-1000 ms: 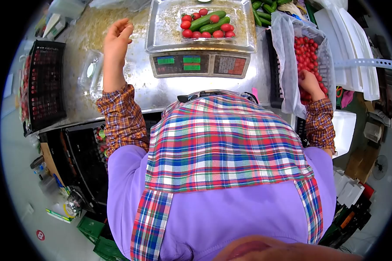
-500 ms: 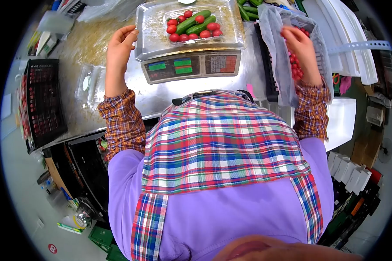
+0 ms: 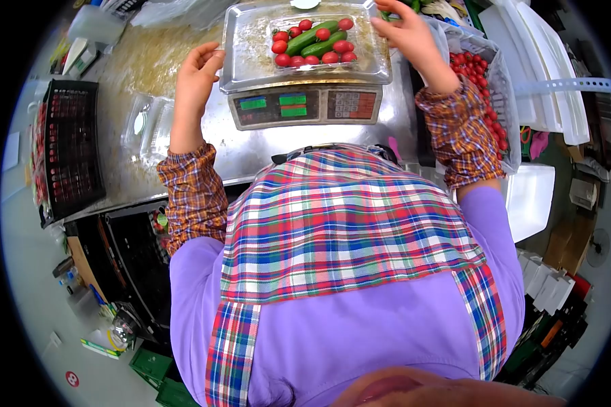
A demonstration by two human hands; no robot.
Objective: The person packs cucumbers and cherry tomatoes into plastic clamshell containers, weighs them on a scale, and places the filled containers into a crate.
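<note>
A clear plastic tray (image 3: 313, 66) holds two green cucumbers (image 3: 324, 45) and several red tomatoes (image 3: 329, 58). It rests on the metal pan (image 3: 251, 74) of a digital scale (image 3: 283, 107). My left hand (image 3: 197, 73) is just off the pan's left edge, its fingers loosely bent and nothing visible in them. At the pan's upper right edge is my right hand (image 3: 411, 39), with thumb and fingers apart and no object seen between them. A lined crate of loose tomatoes (image 3: 509, 88) stands right of the scale.
Empty clear trays (image 3: 137, 125) lie on the metal table (image 3: 231, 152) left of the scale. A black crate (image 3: 75, 146) stands at the left edge. White foam lids (image 3: 557, 74) and a white box (image 3: 531, 200) are at the right. Plastic bags (image 3: 176, 12) lie at the back left.
My right hand has moved from the tomato crate leftward to the scale's upper right. Another tomato now sits at the upper right of the clear tray. My left hand stays beside the pan.
</note>
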